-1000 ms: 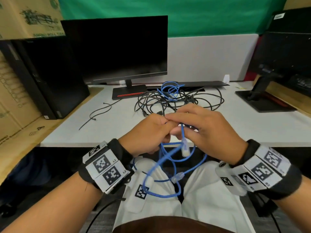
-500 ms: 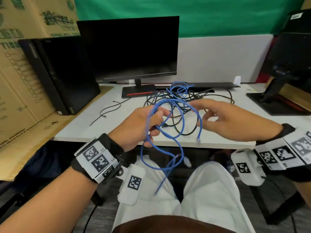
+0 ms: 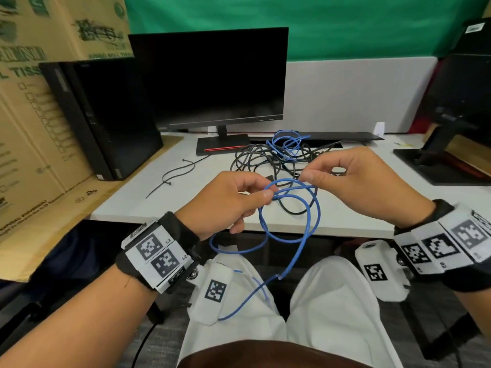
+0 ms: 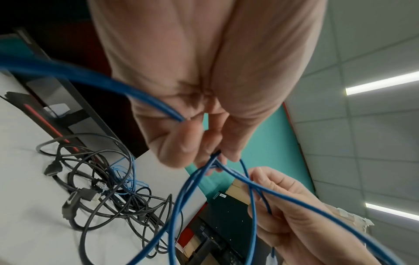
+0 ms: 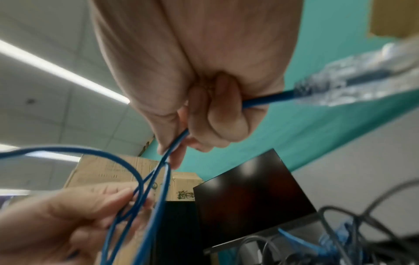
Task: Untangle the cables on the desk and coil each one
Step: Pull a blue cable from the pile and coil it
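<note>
A blue network cable [image 3: 309, 219] hangs in loose loops over the desk's front edge and trails down onto my lap. My left hand [image 3: 233, 203] pinches its crossing strands between thumb and fingers [image 4: 188, 143]. My right hand [image 3: 353, 181] pinches another strand a little to the right [image 5: 179, 143]; the clear plug [image 5: 353, 78] sticks out behind its curled fingers. A tangle of black cables [image 3: 268, 163] with a second, lighter blue cable [image 3: 288, 140] lies on the white desk [image 3: 148, 197] behind my hands.
A black monitor [image 3: 210, 78] stands at the back, with a black computer tower [image 3: 106, 118] and cardboard boxes [image 3: 34, 107] to the left. A second monitor stand [image 3: 438, 160] sits at the right. A loose thin black tie [image 3: 172, 173] lies on the left of the desk.
My right hand has drawn back towards the left hand and taken a pinch on the blue cable. The loops have opened wider and hang lower, and both hands sit slightly higher over the desk edge.
</note>
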`<action>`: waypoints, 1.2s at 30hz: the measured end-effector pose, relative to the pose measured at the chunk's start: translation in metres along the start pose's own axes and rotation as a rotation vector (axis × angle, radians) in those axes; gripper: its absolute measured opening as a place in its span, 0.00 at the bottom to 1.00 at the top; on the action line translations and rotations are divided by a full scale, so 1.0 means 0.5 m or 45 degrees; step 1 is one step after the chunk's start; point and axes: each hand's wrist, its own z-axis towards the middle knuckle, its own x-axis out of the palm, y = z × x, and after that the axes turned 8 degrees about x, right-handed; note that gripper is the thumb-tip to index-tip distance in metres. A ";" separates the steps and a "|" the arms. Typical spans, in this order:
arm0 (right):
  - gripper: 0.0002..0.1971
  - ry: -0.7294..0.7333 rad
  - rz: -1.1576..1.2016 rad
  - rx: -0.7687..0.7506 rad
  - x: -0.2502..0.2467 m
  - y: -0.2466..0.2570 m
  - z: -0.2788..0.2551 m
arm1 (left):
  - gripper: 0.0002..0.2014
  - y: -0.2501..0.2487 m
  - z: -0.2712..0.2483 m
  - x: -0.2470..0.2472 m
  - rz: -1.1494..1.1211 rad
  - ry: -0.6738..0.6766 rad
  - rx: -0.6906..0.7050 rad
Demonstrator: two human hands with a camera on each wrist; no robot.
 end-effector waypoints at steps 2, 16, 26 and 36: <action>0.05 0.032 -0.103 0.019 0.003 -0.001 -0.002 | 0.06 -0.002 0.001 0.003 0.039 -0.028 0.038; 0.20 0.032 0.358 0.354 0.015 -0.017 0.010 | 0.15 0.027 0.006 -0.006 0.219 0.198 -0.244; 0.12 0.132 0.804 0.320 -0.011 -0.004 0.008 | 0.30 0.049 0.015 -0.051 0.521 -0.060 -0.540; 0.26 -0.008 0.185 0.295 -0.056 -0.024 0.011 | 0.13 0.037 0.015 -0.067 0.477 -0.083 -0.356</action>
